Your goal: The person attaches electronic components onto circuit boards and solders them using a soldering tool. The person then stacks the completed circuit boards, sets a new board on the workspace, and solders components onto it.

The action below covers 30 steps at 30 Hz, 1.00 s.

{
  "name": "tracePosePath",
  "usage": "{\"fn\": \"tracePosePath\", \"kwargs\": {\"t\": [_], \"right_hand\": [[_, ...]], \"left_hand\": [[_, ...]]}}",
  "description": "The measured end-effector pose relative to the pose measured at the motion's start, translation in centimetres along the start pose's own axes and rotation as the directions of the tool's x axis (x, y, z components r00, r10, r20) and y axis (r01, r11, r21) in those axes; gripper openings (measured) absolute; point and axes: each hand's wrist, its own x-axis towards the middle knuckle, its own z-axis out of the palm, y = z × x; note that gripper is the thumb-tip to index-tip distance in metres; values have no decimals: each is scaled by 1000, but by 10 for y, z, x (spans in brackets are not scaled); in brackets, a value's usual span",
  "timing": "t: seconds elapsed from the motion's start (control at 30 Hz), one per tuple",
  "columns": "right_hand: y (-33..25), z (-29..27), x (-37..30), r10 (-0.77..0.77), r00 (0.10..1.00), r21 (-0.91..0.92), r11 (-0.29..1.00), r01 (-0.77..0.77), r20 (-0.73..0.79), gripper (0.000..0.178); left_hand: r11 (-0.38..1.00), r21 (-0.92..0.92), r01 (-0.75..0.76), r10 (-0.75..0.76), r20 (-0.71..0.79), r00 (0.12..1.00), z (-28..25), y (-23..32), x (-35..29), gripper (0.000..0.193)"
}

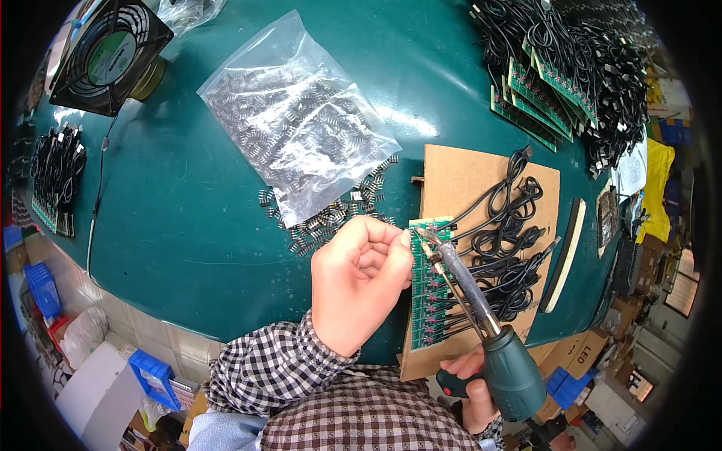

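My right hand (477, 402) is wrapped round the handle of a dark green soldering gun (515, 376). Its long metal barrel slants up and left, and the tip is at the top end of a green circuit board panel (421, 319). My left hand (353, 282) is closed in a pinch at the panel's upper left edge, next to the tip; whatever is between the fingertips is hidden. Black coiled cables (500, 244) run from the panel to the right. Panel and cables lie on a brown cardboard sheet (459, 173). Loose small black connectors (323, 231) lie beyond my left hand.
A clear plastic bag (297, 120) of connectors lies mid-table. At the far left stands a black fan (113, 56), with a cable bundle (59, 173) nearer. More boards (538, 98) with cables are piled far right. A pale strip (564, 255) lies right of the cardboard.
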Motion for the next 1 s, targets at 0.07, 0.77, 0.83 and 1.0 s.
{"fn": "tracePosePath", "kwargs": {"t": [0.07, 0.77, 0.83, 1.0], "right_hand": [[1, -1, 0, 12, 1000, -3, 1000, -12, 1, 41], [-8, -1, 2, 84, 995, -57, 995, -81, 59, 36], [-7, 0, 1, 81, 995, -65, 995, -78, 53, 36], [-7, 0, 1, 63, 997, -83, 995, -60, 42, 37]], "left_hand": [[1000, 2, 2, -2, 3, 1000, 1, 0, 0, 8], [1000, 9, 4, -4, -1, 1000, 0, 0, 0, 7], [1000, 10, 2, -1, -7, 1000, 0, -1, 0, 7], [1000, 19, -4, 5, -19, 1000, 1, -2, 0, 7]]}}
